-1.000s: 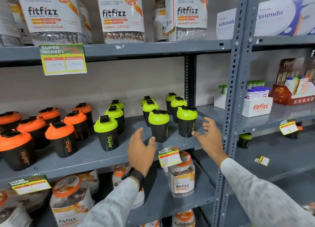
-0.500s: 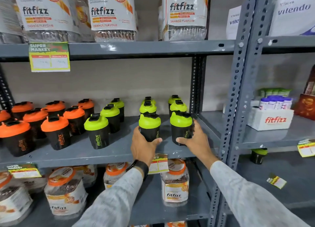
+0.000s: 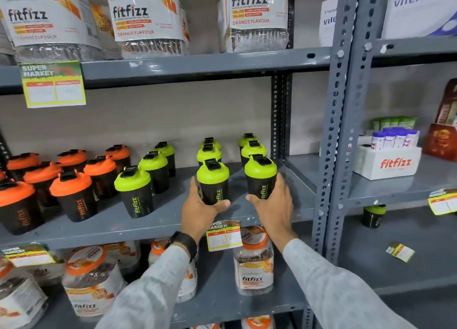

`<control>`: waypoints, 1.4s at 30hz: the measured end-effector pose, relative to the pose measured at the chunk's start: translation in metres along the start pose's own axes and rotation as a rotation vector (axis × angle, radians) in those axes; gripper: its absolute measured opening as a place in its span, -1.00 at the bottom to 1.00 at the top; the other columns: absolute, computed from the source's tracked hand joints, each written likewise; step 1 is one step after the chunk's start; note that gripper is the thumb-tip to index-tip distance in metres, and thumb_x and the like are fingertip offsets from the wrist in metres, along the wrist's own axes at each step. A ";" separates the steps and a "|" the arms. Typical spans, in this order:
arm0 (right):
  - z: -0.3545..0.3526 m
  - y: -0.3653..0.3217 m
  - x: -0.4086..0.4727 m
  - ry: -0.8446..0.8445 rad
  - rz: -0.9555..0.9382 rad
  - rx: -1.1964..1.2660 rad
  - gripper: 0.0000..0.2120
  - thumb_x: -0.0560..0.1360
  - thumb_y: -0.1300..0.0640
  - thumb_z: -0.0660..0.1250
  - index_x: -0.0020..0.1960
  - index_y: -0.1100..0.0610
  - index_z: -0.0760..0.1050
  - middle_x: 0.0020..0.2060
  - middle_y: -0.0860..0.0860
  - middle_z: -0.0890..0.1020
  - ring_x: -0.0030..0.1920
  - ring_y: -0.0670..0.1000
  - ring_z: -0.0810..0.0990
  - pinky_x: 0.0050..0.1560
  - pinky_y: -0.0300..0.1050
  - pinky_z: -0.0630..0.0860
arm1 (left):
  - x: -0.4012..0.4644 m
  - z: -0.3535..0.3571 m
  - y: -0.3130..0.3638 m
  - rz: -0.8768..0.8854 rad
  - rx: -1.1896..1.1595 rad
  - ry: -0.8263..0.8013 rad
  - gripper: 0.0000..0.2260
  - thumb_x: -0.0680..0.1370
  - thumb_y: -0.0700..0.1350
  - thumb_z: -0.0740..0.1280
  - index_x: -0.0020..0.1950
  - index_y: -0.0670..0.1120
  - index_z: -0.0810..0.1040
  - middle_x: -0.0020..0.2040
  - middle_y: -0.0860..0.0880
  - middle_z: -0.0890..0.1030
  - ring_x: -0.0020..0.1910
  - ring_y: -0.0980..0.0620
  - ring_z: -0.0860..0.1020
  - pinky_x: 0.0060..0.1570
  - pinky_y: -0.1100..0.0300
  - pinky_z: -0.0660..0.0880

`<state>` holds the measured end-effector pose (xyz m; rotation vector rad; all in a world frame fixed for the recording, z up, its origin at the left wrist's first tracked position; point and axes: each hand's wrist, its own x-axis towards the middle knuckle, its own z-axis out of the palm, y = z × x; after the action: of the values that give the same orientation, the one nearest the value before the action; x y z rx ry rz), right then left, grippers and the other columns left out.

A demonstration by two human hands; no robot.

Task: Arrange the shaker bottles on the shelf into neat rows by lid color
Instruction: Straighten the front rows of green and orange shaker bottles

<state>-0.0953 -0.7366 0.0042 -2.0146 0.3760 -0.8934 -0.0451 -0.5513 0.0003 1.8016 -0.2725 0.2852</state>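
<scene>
Two green-lidded shaker bottles stand at the front right of the grey middle shelf point(image 3: 103, 227), the left hand point(image 3: 201, 208) wrapped around one green bottle point(image 3: 213, 183) and the right hand point(image 3: 273, 205) around the other green bottle point(image 3: 261, 178), a grip like half a second ago and unlike a second ago, when both hands hovered open. I count nine green lids in three rows of three. Eight orange-lidded bottles point(image 3: 73, 196) show at the left.

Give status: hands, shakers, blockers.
Left hand gripping front green-lid shaker. Right hand gripping its neighbour. Both standing on shelf. Nothing in the way.
</scene>
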 end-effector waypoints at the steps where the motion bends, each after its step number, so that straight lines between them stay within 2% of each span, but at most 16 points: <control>1: -0.001 -0.001 -0.002 0.009 0.006 0.015 0.01 0.36 -0.03 0.65 0.63 0.13 0.18 0.44 0.15 0.47 0.43 0.19 0.46 0.39 0.17 0.44 | -0.009 0.008 0.004 0.003 0.010 0.115 -0.03 0.31 0.01 0.67 0.59 0.09 0.21 0.42 0.10 0.50 0.36 0.07 0.49 0.38 0.01 0.44; 3: -0.001 -0.002 -0.004 0.055 0.025 0.054 0.02 0.39 0.00 0.64 0.65 0.16 0.14 0.51 0.16 0.40 0.51 0.19 0.37 0.45 0.15 0.35 | -0.025 0.030 0.013 0.007 0.018 0.321 -0.04 0.30 0.01 0.67 0.59 0.01 0.23 0.46 -0.03 0.43 0.42 -0.02 0.43 0.40 -0.03 0.41; 5: -0.002 -0.006 -0.005 0.100 0.058 0.085 -0.01 0.40 0.02 0.63 0.65 0.17 0.16 0.54 0.17 0.39 0.54 0.18 0.34 0.47 0.12 0.31 | -0.033 0.052 0.024 -0.006 0.012 0.442 -0.12 0.29 -0.04 0.67 0.52 -0.04 0.32 0.37 -0.09 0.42 0.34 -0.09 0.46 0.31 -0.01 0.43; 8: 0.001 -0.008 -0.003 0.122 0.095 0.107 -0.03 0.38 0.01 0.64 0.63 0.18 0.21 0.53 0.17 0.41 0.54 0.17 0.35 0.47 0.09 0.31 | -0.029 0.071 0.035 -0.062 0.062 0.562 -0.16 0.25 -0.06 0.70 0.44 -0.09 0.37 0.29 -0.15 0.44 0.25 -0.25 0.49 0.21 -0.14 0.47; 10: 0.004 -0.007 -0.003 0.117 0.104 0.107 -0.03 0.37 0.00 0.65 0.62 0.18 0.23 0.52 0.16 0.44 0.53 0.17 0.38 0.46 0.09 0.34 | -0.022 0.073 0.035 -0.078 0.084 0.597 -0.19 0.26 -0.09 0.69 0.42 -0.11 0.39 0.27 -0.17 0.47 0.24 -0.27 0.49 0.21 -0.15 0.46; 15: 0.009 -0.005 -0.004 0.124 0.072 0.076 -0.18 0.36 -0.01 0.64 0.51 0.15 0.39 0.34 0.13 0.61 0.34 0.18 0.57 0.31 0.13 0.53 | -0.017 0.064 0.023 -0.025 0.110 0.570 -0.34 0.37 -0.13 0.61 0.40 -0.10 0.42 0.24 -0.14 0.52 0.24 -0.22 0.51 0.17 -0.08 0.44; 18: 0.009 -0.003 -0.003 0.125 0.052 0.049 -0.26 0.36 -0.02 0.63 0.45 0.13 0.44 0.27 0.10 0.64 0.27 0.16 0.61 0.26 0.11 0.56 | -0.017 0.058 0.017 0.003 0.130 0.551 -0.36 0.41 -0.12 0.59 0.43 -0.09 0.41 0.24 -0.13 0.54 0.25 -0.20 0.51 0.19 -0.07 0.46; 25: 0.003 -0.001 -0.008 0.144 0.037 0.045 -0.23 0.40 0.03 0.63 0.51 0.16 0.39 0.28 0.11 0.62 0.27 0.16 0.60 0.26 0.06 0.51 | -0.022 0.046 0.010 0.054 0.151 0.523 -0.35 0.42 -0.12 0.57 0.46 -0.07 0.40 0.24 -0.12 0.55 0.25 -0.18 0.51 0.19 -0.06 0.45; 31: 0.002 -0.005 -0.013 0.119 0.032 0.016 -0.12 0.38 0.00 0.64 0.56 0.17 0.31 0.36 0.14 0.56 0.34 0.18 0.56 0.31 0.13 0.51 | -0.027 0.047 0.020 0.016 0.148 0.532 -0.23 0.37 -0.07 0.62 0.50 -0.09 0.35 0.32 -0.14 0.49 0.31 -0.19 0.48 0.23 -0.07 0.43; 36: 0.001 -0.004 -0.011 0.113 0.030 -0.011 -0.21 0.38 0.03 0.64 0.50 0.15 0.36 0.30 0.12 0.59 0.29 0.17 0.59 0.27 0.11 0.51 | -0.025 0.046 0.016 0.014 0.164 0.543 -0.32 0.37 -0.06 0.62 0.43 -0.06 0.42 0.26 -0.10 0.56 0.26 -0.17 0.53 0.20 -0.08 0.46; 42: 0.000 -0.006 -0.011 0.137 0.051 -0.021 -0.20 0.37 0.04 0.65 0.50 0.17 0.37 0.33 0.13 0.58 0.31 0.17 0.59 0.28 0.07 0.51 | -0.027 0.045 0.012 0.039 0.183 0.553 -0.35 0.37 -0.04 0.62 0.40 -0.03 0.44 0.24 -0.07 0.59 0.25 -0.14 0.55 0.19 -0.09 0.52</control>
<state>-0.1033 -0.7276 0.0042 -1.9600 0.5125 -1.0017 -0.0721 -0.5965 -0.0081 1.8176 0.1140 0.8382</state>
